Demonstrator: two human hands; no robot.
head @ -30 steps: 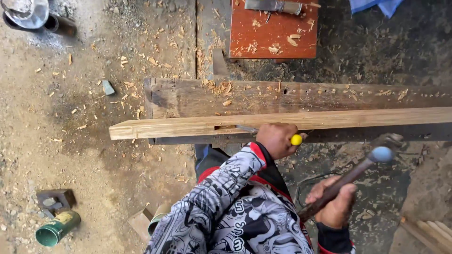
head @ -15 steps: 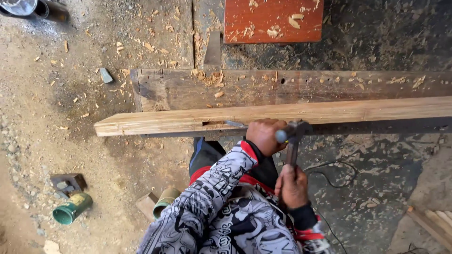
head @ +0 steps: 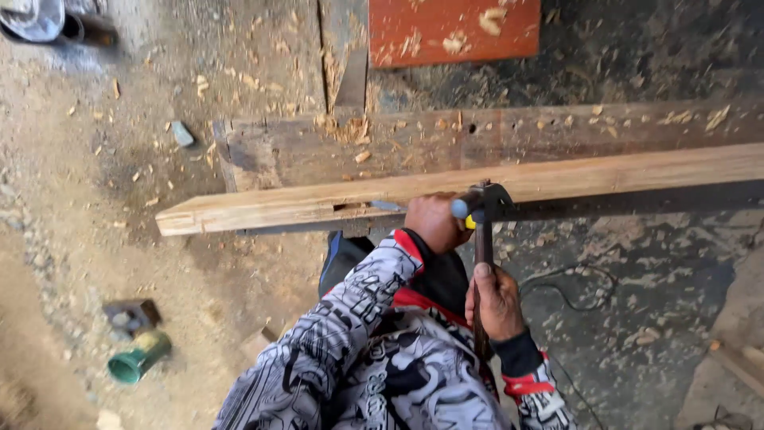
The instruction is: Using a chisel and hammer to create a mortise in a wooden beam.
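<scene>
A long pale wooden plank lies across a darker worn beam. My left hand grips a chisel with a yellow handle end; its blade points left into a slot cut in the plank. My right hand holds a hammer by its dark handle. The hammer head rests against the chisel's handle end. Patterned black-and-white sleeves with red cuffs cover both my arms.
Wood chips litter the dirt floor. A red-orange board lies at the top. A green can and a small dark block sit at lower left. A thin cable curls at right. A metal vessel is at top left.
The hammer swung from raised at the right down onto the chisel's handle end. My left hand has kept the chisel in the slot. The view has shifted slightly.
</scene>
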